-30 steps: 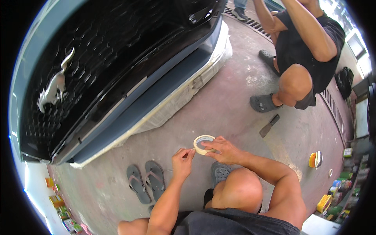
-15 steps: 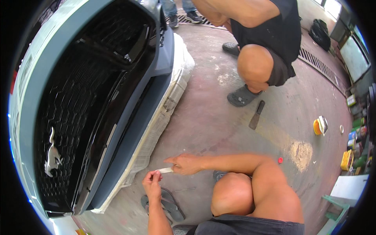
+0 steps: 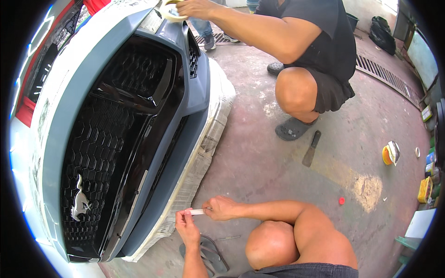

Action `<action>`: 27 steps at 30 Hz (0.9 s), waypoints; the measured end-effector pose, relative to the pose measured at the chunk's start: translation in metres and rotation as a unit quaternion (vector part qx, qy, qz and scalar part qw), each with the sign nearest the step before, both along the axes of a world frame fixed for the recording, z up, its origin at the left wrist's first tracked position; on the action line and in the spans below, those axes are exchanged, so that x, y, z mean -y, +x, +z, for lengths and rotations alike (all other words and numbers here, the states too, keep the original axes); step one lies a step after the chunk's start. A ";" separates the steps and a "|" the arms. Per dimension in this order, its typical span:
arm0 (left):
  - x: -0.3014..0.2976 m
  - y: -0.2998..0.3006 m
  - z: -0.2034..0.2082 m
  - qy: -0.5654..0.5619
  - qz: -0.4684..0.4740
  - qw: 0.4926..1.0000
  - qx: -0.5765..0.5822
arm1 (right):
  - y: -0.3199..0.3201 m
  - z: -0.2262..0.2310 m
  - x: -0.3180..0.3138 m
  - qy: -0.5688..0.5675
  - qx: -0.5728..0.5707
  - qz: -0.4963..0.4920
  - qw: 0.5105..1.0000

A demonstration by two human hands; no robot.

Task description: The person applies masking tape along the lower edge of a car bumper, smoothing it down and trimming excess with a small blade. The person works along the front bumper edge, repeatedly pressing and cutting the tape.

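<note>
both hands are just off the lower edge of the blue-grey bumper [image 3: 197,95], with a short strip of tape [image 3: 197,211] stretched between them. the left hand [image 3: 187,228] is pinching one end, thumb and fingertips together, and it's the one closer to the bumper. the right hand [image 3: 220,208] has the other end, fingers curled in on it. there's paper [image 3: 204,153] all along the bumper's bottom edge, and a silver horse badge [image 3: 81,203] on the black grille [image 3: 99,134] in the bumper. a co-worker [image 3: 303,39] is crouched right of the bumper, with a tape roll [image 3: 175,19] up by its far top corner, can't tell if it's touching. on the floor: dark flip-flops [image 3: 212,256] by the bumper's near end, plus a scraper [image 3: 311,149], a red cap [image 3: 342,200] and a crumbly tan heap [image 3: 368,191], all well off to the right of the bumper.
</note>
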State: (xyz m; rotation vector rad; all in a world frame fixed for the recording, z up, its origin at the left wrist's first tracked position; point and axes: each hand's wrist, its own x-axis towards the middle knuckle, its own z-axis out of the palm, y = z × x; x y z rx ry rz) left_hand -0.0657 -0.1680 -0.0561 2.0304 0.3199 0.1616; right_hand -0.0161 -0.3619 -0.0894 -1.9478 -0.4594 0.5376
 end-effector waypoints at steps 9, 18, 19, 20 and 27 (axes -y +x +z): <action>-0.004 0.013 0.007 -0.036 -0.032 0.998 -0.037 | 0.007 -0.009 0.018 0.174 -0.241 0.005 0.955; 0.033 0.009 0.011 -0.037 -0.088 0.995 0.017 | 0.006 0.010 0.024 0.103 -0.146 -0.016 0.984; 0.034 0.010 0.012 -0.018 -0.090 0.995 0.027 | 0.006 0.013 0.025 0.110 -0.152 -0.013 0.982; 0.033 0.010 0.014 -0.006 -0.080 0.996 0.030 | 0.005 0.016 0.026 0.117 -0.159 -0.010 0.980; 0.025 0.006 0.017 0.075 -0.058 0.995 0.031 | 0.003 0.019 0.027 0.160 -0.187 -0.003 0.969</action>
